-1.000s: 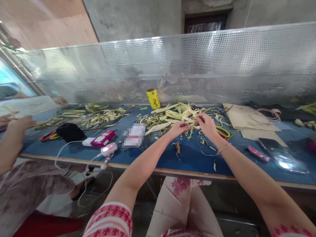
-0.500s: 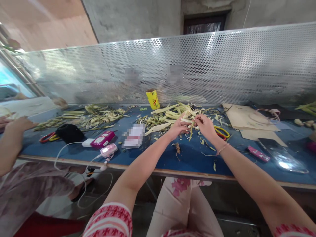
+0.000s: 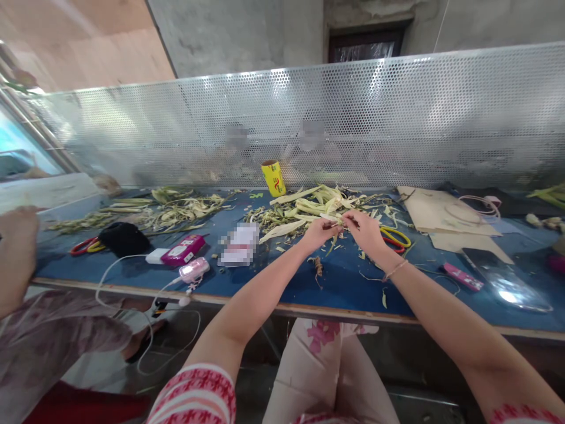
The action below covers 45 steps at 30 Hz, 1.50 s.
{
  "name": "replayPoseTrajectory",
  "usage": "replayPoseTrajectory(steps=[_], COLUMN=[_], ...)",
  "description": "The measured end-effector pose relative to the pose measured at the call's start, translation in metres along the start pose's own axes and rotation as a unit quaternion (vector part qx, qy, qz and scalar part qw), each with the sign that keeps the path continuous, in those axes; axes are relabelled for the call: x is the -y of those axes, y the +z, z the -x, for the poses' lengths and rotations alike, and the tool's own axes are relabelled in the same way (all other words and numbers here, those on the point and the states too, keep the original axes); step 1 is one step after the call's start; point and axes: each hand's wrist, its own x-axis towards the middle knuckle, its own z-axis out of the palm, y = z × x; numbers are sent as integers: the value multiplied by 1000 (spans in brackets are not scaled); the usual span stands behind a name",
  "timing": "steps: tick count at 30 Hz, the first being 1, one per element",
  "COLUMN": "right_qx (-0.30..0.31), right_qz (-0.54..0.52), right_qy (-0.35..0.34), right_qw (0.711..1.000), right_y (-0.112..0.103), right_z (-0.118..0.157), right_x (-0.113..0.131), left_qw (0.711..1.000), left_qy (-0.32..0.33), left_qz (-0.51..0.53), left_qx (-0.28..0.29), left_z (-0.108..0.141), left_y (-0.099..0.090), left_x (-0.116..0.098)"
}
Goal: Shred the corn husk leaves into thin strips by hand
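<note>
My left hand (image 3: 321, 231) and my right hand (image 3: 359, 227) nearly meet over the front of a pile of pale green plant strips (image 3: 324, 203) on the blue table. Both have their fingers pinched on a thin green plant piece (image 3: 333, 240), which hangs down between them. Behind my right hand lie scissors (image 3: 395, 237) with yellow and red handles. A small brown dried piece (image 3: 318, 268) rests on the table in front of my left hand.
Left are a white device (image 3: 194, 270), a magenta box (image 3: 183, 250), a black pouch (image 3: 124, 238) and another person's hand (image 3: 17, 235). A yellow cup (image 3: 273, 178) stands at the back. Right are brown paper (image 3: 441, 212), a pink object (image 3: 462, 276) and a phone (image 3: 503, 277).
My hands have come closer together and slightly lower, with fingers drawn in around the plant piece. At the far left, the other person's hand has moved left.
</note>
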Motion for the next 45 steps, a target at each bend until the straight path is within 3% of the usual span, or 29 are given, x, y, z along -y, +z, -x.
replayPoseTrajectory(steps=[3, 6, 11, 16, 22, 26, 33, 38, 45], right_qx=[-2, -8, -37, -43, 7, 41, 143, 168, 174], right_qz=[-28, -97, -234, -218, -121, -147, -304, -369, -380], right_qy=[4, 72, 172, 166, 105, 91, 199, 264, 292], right_qw=[1000, 993, 956, 961, 987, 984, 921, 875, 860], right_y=[1, 2, 1, -4, -3, 2, 8, 4, 0], right_z=[0, -1, -7, -9, -7, -7, -7, -7, -8], right_x=[1, 1, -7, -12, -4, -5, -16, -11, -4], left_qw=[999, 997, 995, 992, 991, 988, 975, 969, 976], left_qy=[23, 40, 57, 86, 90, 80, 106, 119, 99], left_qz=[-26, -33, -46, -83, -94, -130, -194, -215, -195], left_qx=[-27, -59, -73, -46, -16, -17, -5, 0, -6], left_z=[0, -2, -6, -7, -8, -8, -3, 0, 3], left_y=[0, 1, 0, -4, -4, -5, -5, -4, -3], left_x=[-3, -2, 4, 4, 11, 14, 3, 2, -3])
